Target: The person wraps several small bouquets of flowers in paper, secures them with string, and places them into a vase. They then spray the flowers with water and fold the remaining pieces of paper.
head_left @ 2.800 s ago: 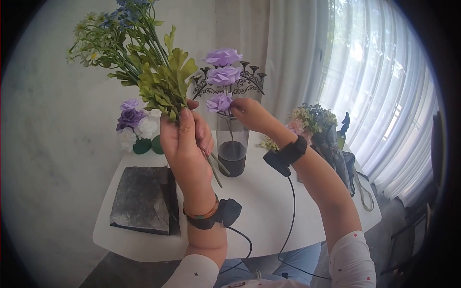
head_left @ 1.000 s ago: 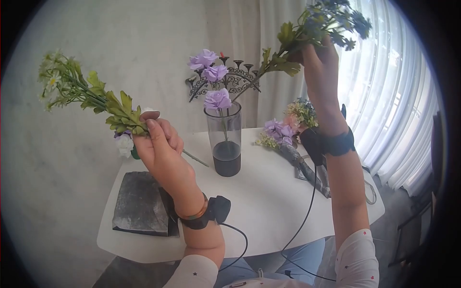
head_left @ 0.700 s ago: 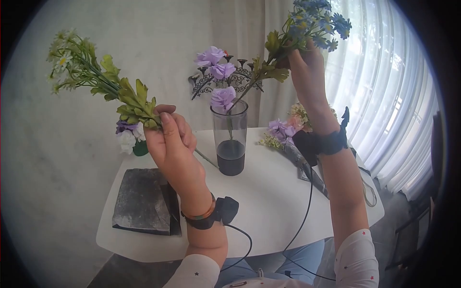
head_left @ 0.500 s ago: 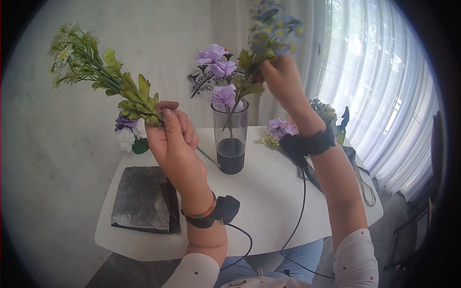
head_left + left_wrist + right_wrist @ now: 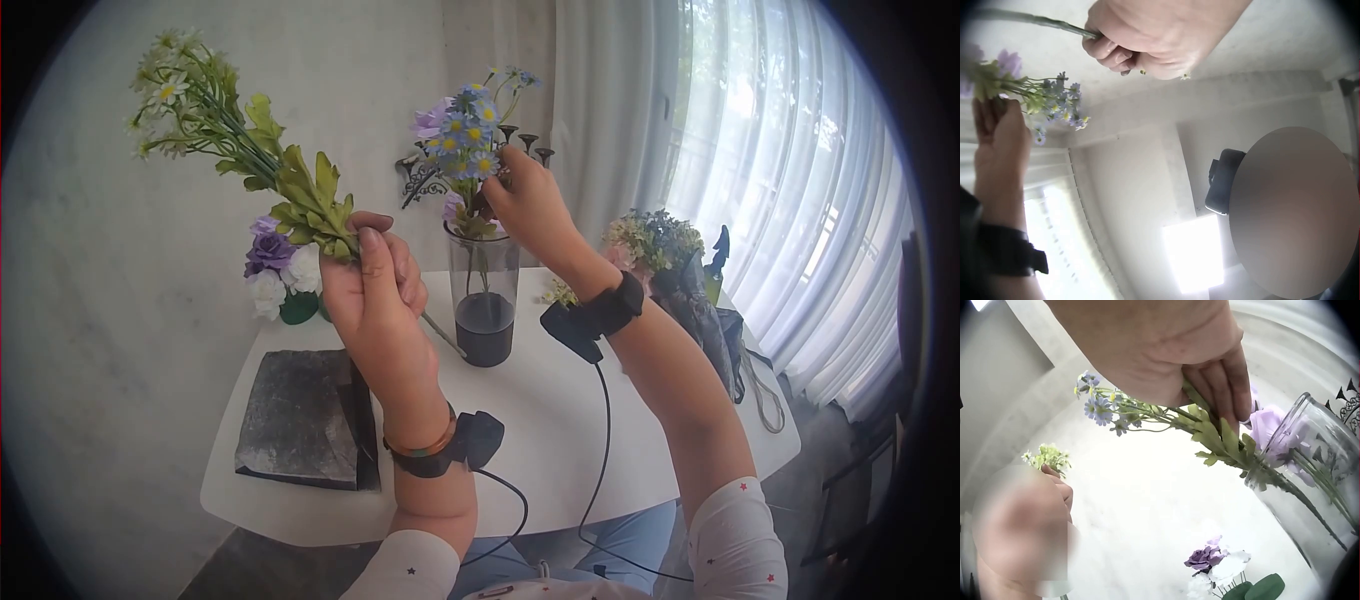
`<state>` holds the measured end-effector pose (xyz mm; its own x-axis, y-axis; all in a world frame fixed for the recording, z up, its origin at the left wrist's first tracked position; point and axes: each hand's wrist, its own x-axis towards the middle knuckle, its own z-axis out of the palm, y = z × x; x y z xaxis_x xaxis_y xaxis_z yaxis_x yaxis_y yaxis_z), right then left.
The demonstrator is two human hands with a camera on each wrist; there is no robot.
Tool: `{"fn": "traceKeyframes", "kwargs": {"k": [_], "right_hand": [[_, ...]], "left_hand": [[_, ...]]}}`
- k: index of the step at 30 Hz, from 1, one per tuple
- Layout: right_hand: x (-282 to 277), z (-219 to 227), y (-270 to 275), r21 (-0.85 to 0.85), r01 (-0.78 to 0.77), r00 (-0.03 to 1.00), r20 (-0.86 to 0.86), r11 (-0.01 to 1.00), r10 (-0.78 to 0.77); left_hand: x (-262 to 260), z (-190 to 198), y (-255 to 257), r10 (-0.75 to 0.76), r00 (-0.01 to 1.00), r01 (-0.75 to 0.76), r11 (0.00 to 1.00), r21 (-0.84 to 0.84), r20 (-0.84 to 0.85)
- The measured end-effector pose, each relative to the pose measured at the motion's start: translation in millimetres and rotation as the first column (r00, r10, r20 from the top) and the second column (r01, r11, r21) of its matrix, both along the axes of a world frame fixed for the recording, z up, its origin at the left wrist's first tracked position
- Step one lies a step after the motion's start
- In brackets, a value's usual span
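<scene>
My left hand [image 5: 380, 280] grips the green stem of a leafy bunch of white daisies [image 5: 165, 95], held up left of the vase with the blooms tilted to the upper left. Over the tall glass vase [image 5: 485, 270], my right hand [image 5: 535, 205] pinches a spray of blue daisies [image 5: 465, 135] by its leafy part. In the right wrist view its stem [image 5: 1304, 503] slants down inside the vase. Purple roses [image 5: 433, 118] stand in the same vase, partly hidden behind the blue daisies; one purple rose [image 5: 1266, 428] shows at the rim. Dark material fills the vase's lower part.
A dark grey slab [image 5: 300, 415] lies at the table's left. Behind it stand purple and white flowers [image 5: 270, 262]. A wrapped bouquet [image 5: 655, 240] lies at the right. A black candelabra [image 5: 425, 187] is behind the vase. Cables hang from both wrist cameras.
The blue daisies left my left hand's bunch for my right hand, swung out to the upper right, then came back left and down into the vase. My left hand kept the white daisies.
</scene>
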<state>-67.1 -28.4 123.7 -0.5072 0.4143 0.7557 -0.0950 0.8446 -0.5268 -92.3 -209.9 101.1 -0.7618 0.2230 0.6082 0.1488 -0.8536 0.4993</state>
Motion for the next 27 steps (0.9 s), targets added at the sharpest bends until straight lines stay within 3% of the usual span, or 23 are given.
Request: {"fn": "traceKeyframes", "kwargs": {"k": [7,9,10,12,13,15,19,21,24,27], "right_hand": [[-0.6,4.5,3.6,-0.179,-0.061,0.998,-0.012,0.982,0.060],[-6.4,-6.1,8.0,-0.010,-0.006,0.999,0.045,1.000,0.007],[-10.1,-14.0,11.0,-0.009,-0.006,0.999,0.043,1.000,0.007],[-16.8,-28.4,14.0,-0.144,-0.187,0.970,0.127,0.972,0.206],[-14.7,-28.7,11.5,-0.142,-0.192,0.970,0.127,0.971,0.210],[-9.4,-28.1,8.3,0.019,-0.142,0.968,0.214,0.990,0.135],[-8.5,-26.1,4.3,0.056,-0.090,0.954,0.292,0.994,0.070],[-9.6,-29.8,-1.1,0.223,0.121,0.928,0.319,0.967,-0.190],[2.7,-26.9,-12.7,0.314,0.153,0.880,0.389,0.937,-0.274],[8.3,-33.7,-6.9,0.460,0.144,0.913,0.279,0.876,-0.297]], "left_hand": [[2.1,-0.1,0.6,-0.009,1.000,0.009,1.000,-0.002,-0.022],[2.9,0.5,1.6,-0.009,1.000,0.009,1.000,-0.001,-0.025],[2.6,0.4,1.5,-0.014,0.999,0.014,1.000,-0.008,-0.028],[2.0,0.2,0.6,-0.013,0.999,0.013,1.000,-0.012,-0.032],[2.6,0.5,0.6,-0.013,0.999,0.013,1.000,-0.022,-0.034],[3.1,0.8,0.5,-0.012,0.999,0.011,0.999,-0.033,-0.036],[4.6,1.0,1.4,-0.014,0.999,0.012,0.999,-0.037,-0.034],[3.8,0.8,0.9,-0.012,0.999,0.011,0.999,-0.036,-0.035],[3.2,0.9,0.3,-0.019,0.999,0.018,0.999,-0.028,-0.040],[2.2,1.0,1.4,-0.013,0.999,0.012,1.000,-0.021,-0.039]]}}
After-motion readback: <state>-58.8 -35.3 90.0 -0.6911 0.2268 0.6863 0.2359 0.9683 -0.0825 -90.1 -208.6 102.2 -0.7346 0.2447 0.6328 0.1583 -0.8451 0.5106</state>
